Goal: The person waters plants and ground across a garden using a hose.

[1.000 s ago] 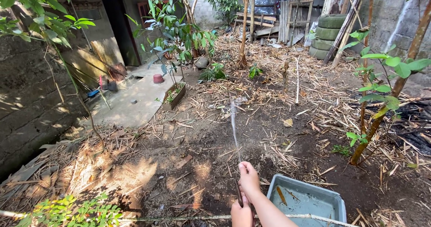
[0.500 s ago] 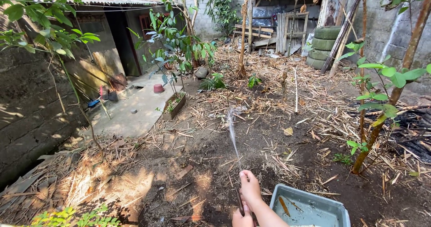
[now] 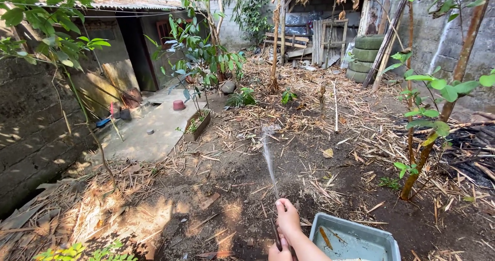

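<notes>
Head view: right hand (image 3: 287,218) closed round a dark hose (image 3: 276,233), thumb apparently over its tip, throwing a thin water jet (image 3: 268,155) onto the bare soil (image 3: 242,173). Left hand (image 3: 280,253) is cut by the bottom frame edge, grip unclear. Risk: wet grip or shifted thumb sends spray wide, or into the grey tub (image 3: 356,238) just beside.

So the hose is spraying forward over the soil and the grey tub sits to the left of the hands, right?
Not quite. The head view shows the grey tub to the right of the hands, beside the right hand. The rest holds: the hose sends a thin spray forward over the soil.
</notes>
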